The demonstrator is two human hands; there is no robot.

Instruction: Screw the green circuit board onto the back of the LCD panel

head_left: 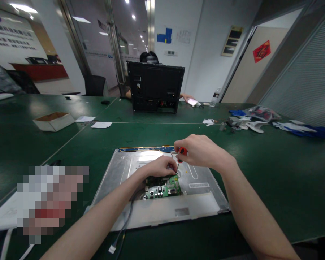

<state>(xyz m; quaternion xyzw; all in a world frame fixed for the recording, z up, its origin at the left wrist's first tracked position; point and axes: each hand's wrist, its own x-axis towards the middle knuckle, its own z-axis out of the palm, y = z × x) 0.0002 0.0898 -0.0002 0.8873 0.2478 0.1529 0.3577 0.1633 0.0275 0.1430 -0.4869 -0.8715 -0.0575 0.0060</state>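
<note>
Right hand (pixel 199 150), one, clamped on one red-and-black screwdriver (pixel 182 153); shaft slants down toward 7 o'clock, tip at the 1 o'clock corner of one green circuit board (pixel 165 189); left hand (pixel 162 167), one, fingertips bunched just beside that tip; cannot tell whether they pinch anything.

Board lies on one silvery metal panel (pixel 113 177), flat on the green worktop (pixel 260 162) between the forearms; one narrow blue strip (pixel 141 149) along the panel's 12 o'clock edge; one cable bundle (pixel 130 211) runs over the near edge toward 7 o'clock, one white connector (pixel 112 249) at its end.

Farther out: at 12 o'clock, one black housing (pixel 155 85), upright, one person (pixel 148 57) partly hidden behind it; at 10 o'clock, one open box (pixel 54 122), two white sheets (pixel 101 124) near it; at 1 o'clock, one clear bottle (pixel 215 97); at 2 o'clock, a heap of plastic bags (pixel 262 113), too jumbled to count.
</note>
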